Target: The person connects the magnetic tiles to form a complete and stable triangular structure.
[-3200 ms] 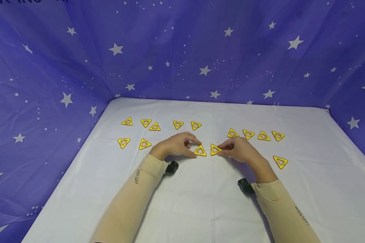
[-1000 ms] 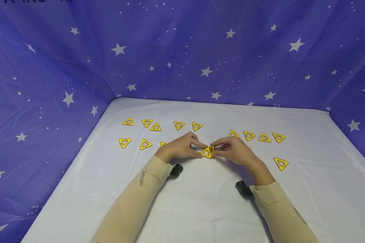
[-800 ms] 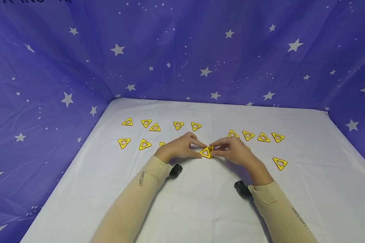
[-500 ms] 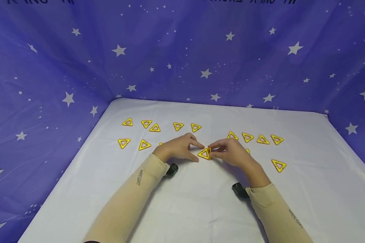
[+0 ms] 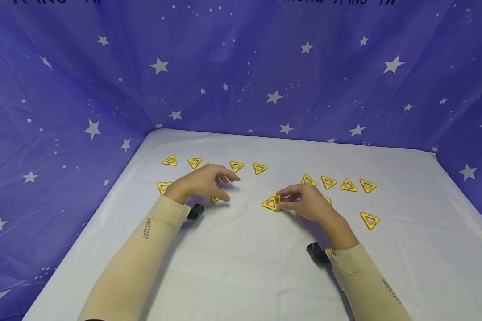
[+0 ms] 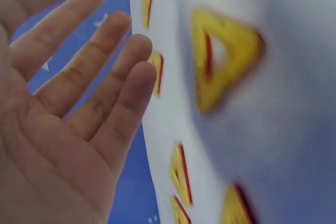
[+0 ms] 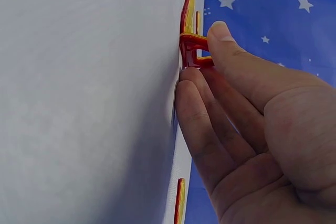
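My right hand [image 5: 307, 203] pinches a yellow triangular magnetic tile [image 7: 190, 53] between thumb and fingers. It stands upright on the white table, its edge against a second triangular tile [image 5: 266, 204] lying flat. In the right wrist view, the held tile shows a red edge and a hollow middle. My left hand [image 5: 205, 180] holds nothing and hovers over the left group, its fingers loosely extended in the left wrist view. Close to that palm is another triangular tile [image 6: 239, 51], blurred. Beneath the left hand a tile [image 5: 214, 199] is partly covered.
Several more triangular tiles lie flat on the white cloth [image 5: 241, 267]: some at the back left, like this tile [image 5: 233, 164], and others at the right, like this lone tile [image 5: 373, 226]. A blue star-patterned curtain [image 5: 249, 67] surrounds the back and sides.
Earlier each hand held a tile apart; the two tiles came together at an angle. My left hand then let go and moved left and back. My right hand keeps its tile.
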